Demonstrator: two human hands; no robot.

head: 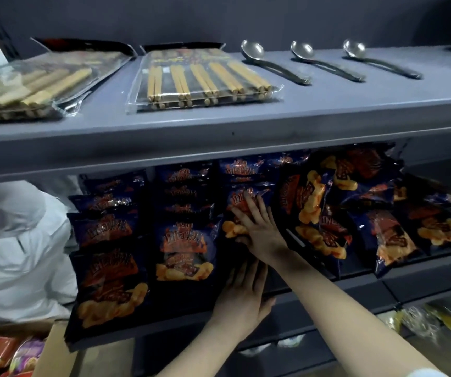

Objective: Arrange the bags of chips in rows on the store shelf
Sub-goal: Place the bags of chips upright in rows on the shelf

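Pressed flat under left hand (243, 295) and right hand (259, 229), fingers straight, nothing pinched: third-row chip bag (231, 229) on lower shelf (354, 288). Risk of slumping from loose pile (341, 213) just beside, if nudged by right forearm.

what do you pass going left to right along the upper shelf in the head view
On the upper shelf: left chopstick pack → middle chopstick pack → first metal spoon → second metal spoon → third metal spoon.
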